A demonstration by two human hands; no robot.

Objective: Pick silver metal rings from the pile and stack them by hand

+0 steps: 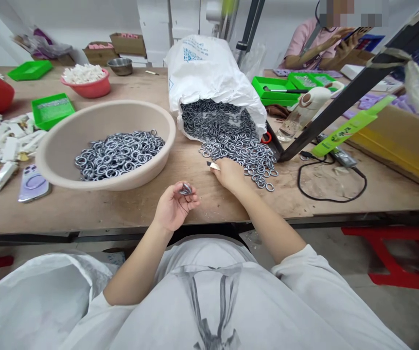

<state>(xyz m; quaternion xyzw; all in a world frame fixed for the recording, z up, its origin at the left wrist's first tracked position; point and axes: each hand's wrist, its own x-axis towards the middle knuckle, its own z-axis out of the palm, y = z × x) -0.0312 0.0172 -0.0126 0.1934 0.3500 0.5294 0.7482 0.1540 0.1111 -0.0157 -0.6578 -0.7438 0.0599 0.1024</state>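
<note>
My left hand [175,206] is palm up above the table's front edge. Its fingers are curled around a few grey metal rings [185,189]. My right hand [230,173] grips a small pale tool with a dark, blade-like tip [213,166]; its exact kind is unclear. That hand rests at the near left edge of a heap of loose rings [242,151]. The heap spills from the mouth of a white woven sack [209,73] lying on its side. Left of my hands stands a wide beige basin [105,109], partly filled with similar rings [122,153].
A purple phone [34,183] and white pieces [10,148] lie left of the basin. Green trays [52,109] and a red bowl [87,88] stand behind. To the right are a slanted dark metal bar [340,92] and a black cable [300,182]. Another person [304,41] sits across the table.
</note>
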